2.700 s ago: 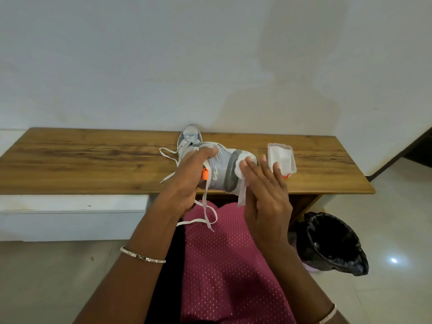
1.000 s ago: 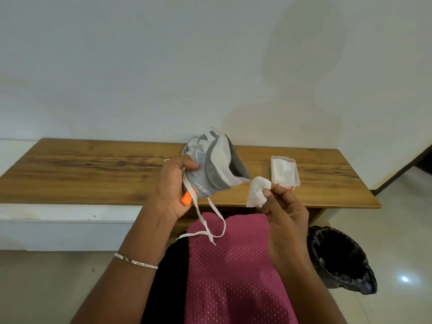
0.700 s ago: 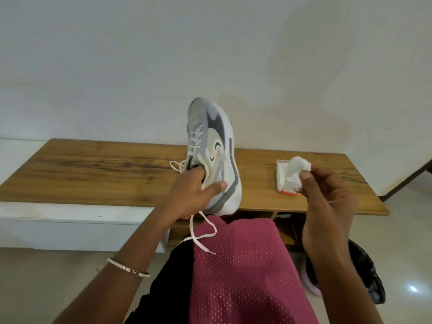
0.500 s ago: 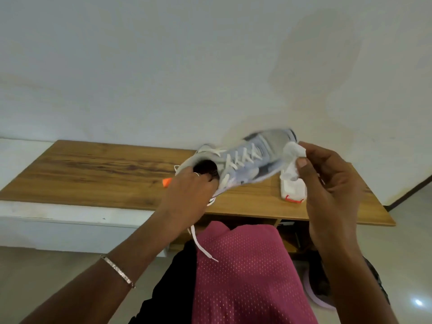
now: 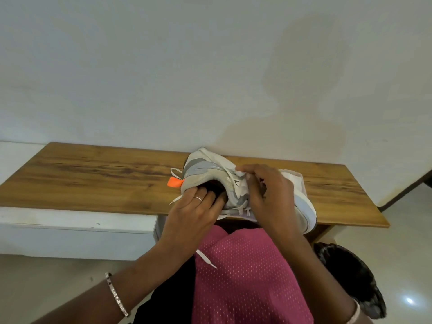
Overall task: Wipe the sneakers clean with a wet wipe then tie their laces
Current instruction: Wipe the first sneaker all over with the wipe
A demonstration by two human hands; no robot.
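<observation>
Head view: grey-white sneaker (image 5: 210, 176) held above the front edge of the wooden bench (image 5: 93, 176). Left hand (image 5: 194, 216) grips its collar, fingertips hidden inside the opening. Right hand (image 5: 268, 195) curls over the upper, pinching a wet wipe (image 5: 240, 171), mostly covered. Toe half hidden behind right hand. Laces (image 5: 205, 259) dangle untied.

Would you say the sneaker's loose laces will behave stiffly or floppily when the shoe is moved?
Probably floppily: one lace end dangles limp below the sneaker held by the left hand. They look light, so they will likely swing and may snag on the table.
</observation>
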